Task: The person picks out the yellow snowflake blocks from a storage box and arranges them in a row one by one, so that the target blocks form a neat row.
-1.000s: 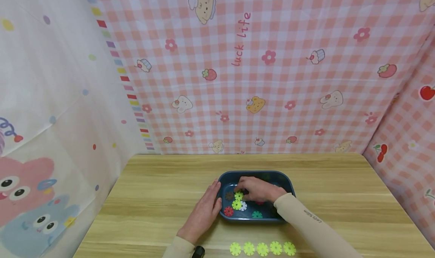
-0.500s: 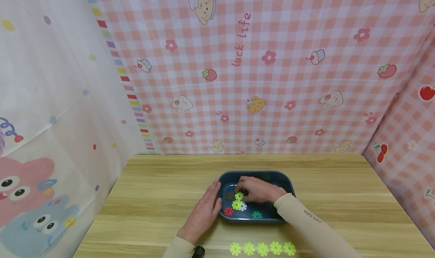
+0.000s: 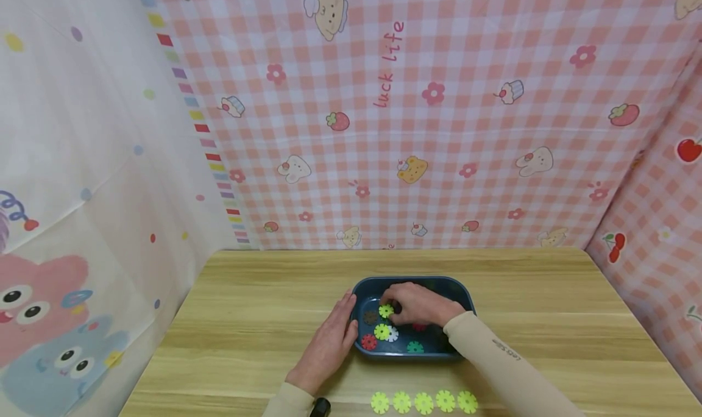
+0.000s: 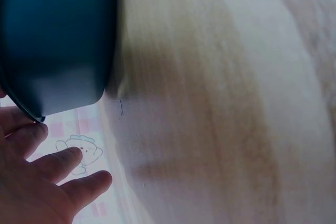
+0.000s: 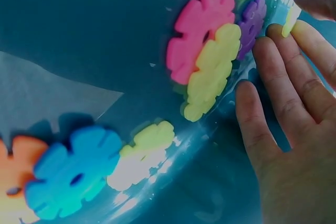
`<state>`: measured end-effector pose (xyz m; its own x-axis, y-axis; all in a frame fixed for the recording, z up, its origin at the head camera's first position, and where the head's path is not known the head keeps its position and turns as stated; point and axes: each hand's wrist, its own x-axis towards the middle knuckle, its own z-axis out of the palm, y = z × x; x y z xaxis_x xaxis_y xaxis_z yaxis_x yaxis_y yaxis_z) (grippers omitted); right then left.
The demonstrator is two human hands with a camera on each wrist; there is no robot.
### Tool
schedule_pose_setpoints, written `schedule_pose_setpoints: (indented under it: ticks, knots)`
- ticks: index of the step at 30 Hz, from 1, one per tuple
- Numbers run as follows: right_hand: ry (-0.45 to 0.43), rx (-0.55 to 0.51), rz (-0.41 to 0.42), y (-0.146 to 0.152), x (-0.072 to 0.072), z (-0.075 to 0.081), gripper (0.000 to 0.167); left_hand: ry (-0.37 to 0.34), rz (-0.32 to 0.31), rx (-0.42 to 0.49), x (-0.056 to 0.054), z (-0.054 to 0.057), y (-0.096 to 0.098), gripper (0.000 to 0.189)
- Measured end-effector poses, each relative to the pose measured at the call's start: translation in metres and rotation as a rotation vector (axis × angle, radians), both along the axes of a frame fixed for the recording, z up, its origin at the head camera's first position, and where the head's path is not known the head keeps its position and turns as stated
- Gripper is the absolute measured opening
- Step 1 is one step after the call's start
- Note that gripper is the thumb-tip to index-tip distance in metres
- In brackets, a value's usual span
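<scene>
Our right fingers (image 5: 316,51) pinch a yellow flower (image 5: 290,20) in the blue tub (image 3: 406,356), low in the head view's middle; our left fingers (image 4: 86,188) are spread at the tub's rim. The flower is thin, so we might drop it.

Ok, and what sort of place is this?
Likely a small play or craft corner, perhaps a staged one: a wood-grain table before a pink checked backdrop printed with cartoon animals, and on it a dark blue tray holding colourful notched discs.

2 hands (image 3: 325,351), 1 tray (image 3: 386,355) and 5 lined-up yellow discs (image 3: 423,403) show.
</scene>
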<state>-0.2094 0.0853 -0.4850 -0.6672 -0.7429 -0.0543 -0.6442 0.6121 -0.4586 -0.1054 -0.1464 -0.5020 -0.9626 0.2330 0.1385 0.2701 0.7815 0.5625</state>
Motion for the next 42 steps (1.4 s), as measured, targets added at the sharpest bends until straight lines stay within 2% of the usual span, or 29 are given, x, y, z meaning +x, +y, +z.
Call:
schedule_pose_setpoints:
  ticks: [11,21,26,34,42]
  knots:
    - [0.005,-0.016,-0.029,0.007,0.002,0.013,0.030,0.012,-0.003,-0.006,0.001,0.000,0.000,0.053]
    - [0.029,-0.061,-0.025,0.013,0.008,0.030,0.027,-0.015,0.004,-0.004,0.000,-0.001,0.001,0.054]
    - [0.057,-0.073,-0.023,0.015,0.013,0.037,0.028,-0.005,0.001,-0.001,0.001,-0.001,0.001,0.054]
    - [0.053,-0.091,-0.058,0.020,0.023,0.047,0.032,-0.021,0.003,0.004,0.001,-0.001,0.002,0.054]
    - [0.102,-0.129,-0.052,0.029,0.032,0.054,0.031,-0.006,-0.002,0.003,0.000,-0.002,0.001,0.054]
